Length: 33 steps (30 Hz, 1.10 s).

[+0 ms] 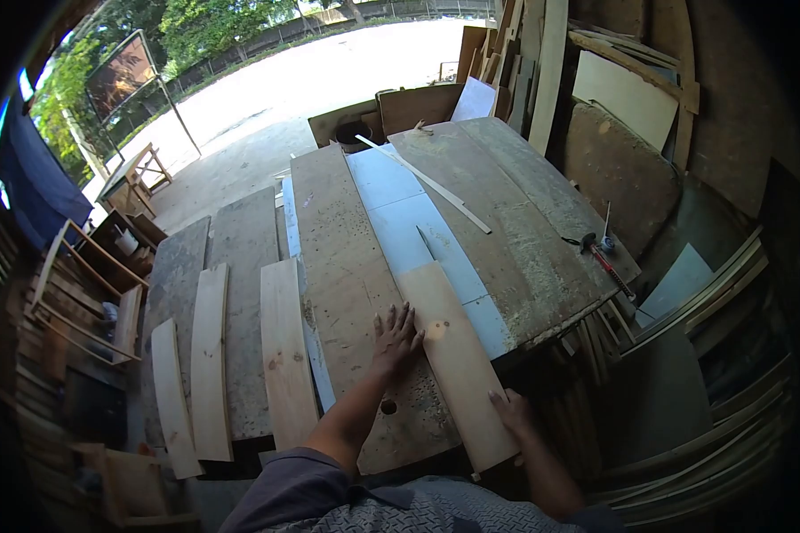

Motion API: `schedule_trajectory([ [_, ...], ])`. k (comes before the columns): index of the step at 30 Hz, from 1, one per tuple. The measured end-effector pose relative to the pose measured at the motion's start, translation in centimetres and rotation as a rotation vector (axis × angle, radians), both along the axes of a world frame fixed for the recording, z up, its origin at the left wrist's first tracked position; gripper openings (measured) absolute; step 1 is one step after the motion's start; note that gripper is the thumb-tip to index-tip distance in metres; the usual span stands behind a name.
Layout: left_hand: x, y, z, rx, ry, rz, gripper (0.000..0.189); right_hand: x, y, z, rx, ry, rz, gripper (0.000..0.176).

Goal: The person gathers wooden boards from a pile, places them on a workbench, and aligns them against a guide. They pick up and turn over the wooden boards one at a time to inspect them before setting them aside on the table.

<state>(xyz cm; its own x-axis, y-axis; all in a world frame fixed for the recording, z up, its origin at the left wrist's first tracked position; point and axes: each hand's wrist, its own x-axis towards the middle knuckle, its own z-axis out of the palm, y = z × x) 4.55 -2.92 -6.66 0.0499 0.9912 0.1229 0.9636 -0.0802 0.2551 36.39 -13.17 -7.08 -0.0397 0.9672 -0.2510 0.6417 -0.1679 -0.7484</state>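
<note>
A pale wooden board (453, 355) lies lengthwise in front of me, its near end reaching past the workbench's front edge. My left hand (397, 342) lies flat with fingers stretched out, its fingertips at the board's left edge. With the thumb on top and the fingers hidden beneath, my right hand (513, 417) grips the board's right edge close to the near end. Just past the far end is a thin, dark pointed piece (427, 238) on the light blue panel (409, 213).
To the left lie more pale boards: a wide one (287, 355), a longer one (210, 355) and a narrow one (176, 400). A thin strip (427, 182) rests across the worn workbench (338, 222). A red-and-black tool (603, 262) sits at the right edge. Lumber (551, 80) leans behind.
</note>
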Motion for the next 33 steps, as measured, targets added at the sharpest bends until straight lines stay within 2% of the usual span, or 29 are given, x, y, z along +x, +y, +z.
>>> schedule_trajectory([
  [10, 0.0, 0.1, -0.3, 0.006, 0.032, -0.005, 0.067, -1.0, 1.6, -0.3, 0.009, -0.087, -0.013, 0.057],
  [15, 0.1, -0.1, 0.1, 0.0, 0.043, -0.006, 0.068, -1.9, 2.8, 0.4, 0.006, 0.029, -0.038, 0.055],
  [19, 0.1, 0.1, -0.3, 0.015, 0.036, -0.002, 0.067, -2.5, 4.0, -2.3, 0.129, 0.145, -0.148, 0.057],
  [21, 0.1, 0.2, -0.2, 0.004, 0.037, -0.011, 0.066, -2.7, 4.8, -2.7, 0.062, 0.093, -0.154, 0.062],
  [24, 0.2, 0.0, 0.1, -0.008, 0.046, -0.024, 0.064, -3.0, 5.9, -4.0, 0.102, 0.071, -0.156, 0.062],
  [28, 0.3, -0.2, 0.7, -0.004, 0.038, -0.049, 0.061, -3.8, 6.9, -2.8, 0.103, 0.101, -0.159, 0.063],
  [33, 0.1, -0.2, -0.4, 0.009, 0.02, -0.049, 0.061, -3.9, 7.7, -2.0, -0.039, 0.015, -0.08, 0.063],
])
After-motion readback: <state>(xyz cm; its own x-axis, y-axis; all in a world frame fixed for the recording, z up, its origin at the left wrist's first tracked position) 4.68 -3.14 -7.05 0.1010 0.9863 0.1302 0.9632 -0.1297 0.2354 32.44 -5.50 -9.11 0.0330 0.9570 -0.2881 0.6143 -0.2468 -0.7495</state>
